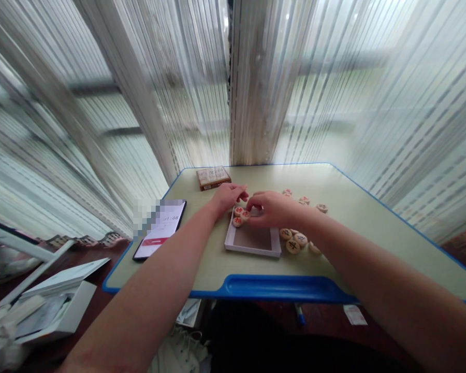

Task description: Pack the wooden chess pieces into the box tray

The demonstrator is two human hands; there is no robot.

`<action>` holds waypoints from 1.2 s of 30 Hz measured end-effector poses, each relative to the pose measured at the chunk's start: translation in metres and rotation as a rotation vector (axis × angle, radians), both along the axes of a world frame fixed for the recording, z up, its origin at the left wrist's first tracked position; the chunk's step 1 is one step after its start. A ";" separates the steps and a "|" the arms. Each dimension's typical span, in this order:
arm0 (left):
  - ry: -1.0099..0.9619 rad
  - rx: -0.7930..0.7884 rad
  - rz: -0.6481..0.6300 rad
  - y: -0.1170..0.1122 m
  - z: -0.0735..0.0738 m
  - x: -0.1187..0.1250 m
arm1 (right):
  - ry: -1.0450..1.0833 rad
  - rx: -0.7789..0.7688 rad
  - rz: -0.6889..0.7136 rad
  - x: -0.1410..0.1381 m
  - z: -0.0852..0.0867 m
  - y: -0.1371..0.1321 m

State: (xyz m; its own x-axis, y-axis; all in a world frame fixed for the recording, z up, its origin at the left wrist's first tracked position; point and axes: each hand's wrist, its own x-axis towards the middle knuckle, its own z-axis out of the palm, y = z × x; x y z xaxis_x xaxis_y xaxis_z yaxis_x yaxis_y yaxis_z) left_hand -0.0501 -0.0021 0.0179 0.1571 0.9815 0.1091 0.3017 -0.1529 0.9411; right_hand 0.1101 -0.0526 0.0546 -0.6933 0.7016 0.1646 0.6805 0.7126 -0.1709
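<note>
A shallow white box tray [252, 252] rests on the table before me. Red-lettered xiangqi pieces [237, 221] sit in its far left corner. My right hand [272, 208] reaches into the tray, thumb and forefinger closed around the edges of one red-lettered xiangqi piece [246, 214]. Just beyond the tray's far left corner is my left hand [230, 196], its fingers loosely bent and apart, with nothing seen in them. Black-lettered xiangqi pieces [293, 246] lie to the right of the tray, partly hidden by my right forearm. More pieces [304, 199] lie farther back.
A brown printed box [213, 177] stands at the table's back left. A phone [161, 230] lies near the left edge. The pale table [205, 269] has a blue rim and a blue front trough [279, 287]. Sheer curtains hang behind; an opened white box [58, 305] is at lower left.
</note>
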 end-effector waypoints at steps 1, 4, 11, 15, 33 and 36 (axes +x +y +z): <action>0.001 0.002 0.001 0.000 0.000 0.000 | 0.016 0.025 -0.002 -0.002 0.000 -0.002; -0.003 0.003 -0.006 -0.002 0.001 0.001 | 0.020 0.098 -0.012 -0.008 0.001 -0.009; 0.030 0.014 -0.030 -0.001 0.001 0.001 | -0.050 0.101 -0.034 -0.015 -0.002 -0.015; 0.048 0.032 -0.032 0.001 -0.001 0.000 | -0.013 0.113 -0.028 -0.017 -0.004 -0.016; 0.036 0.030 -0.052 0.003 -0.005 -0.002 | 0.028 0.128 0.095 -0.017 -0.009 -0.012; 0.034 0.034 -0.057 0.004 -0.006 -0.003 | 0.032 0.109 0.081 -0.015 -0.007 -0.012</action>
State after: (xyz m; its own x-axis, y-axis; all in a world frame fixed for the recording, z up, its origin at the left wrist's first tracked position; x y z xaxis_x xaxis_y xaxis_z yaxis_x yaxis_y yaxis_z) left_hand -0.0532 0.0019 0.0120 0.2167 0.9667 0.1358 0.3230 -0.2023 0.9245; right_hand 0.0946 -0.0644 0.0479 -0.7404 0.6201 0.2594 0.6153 0.7806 -0.1099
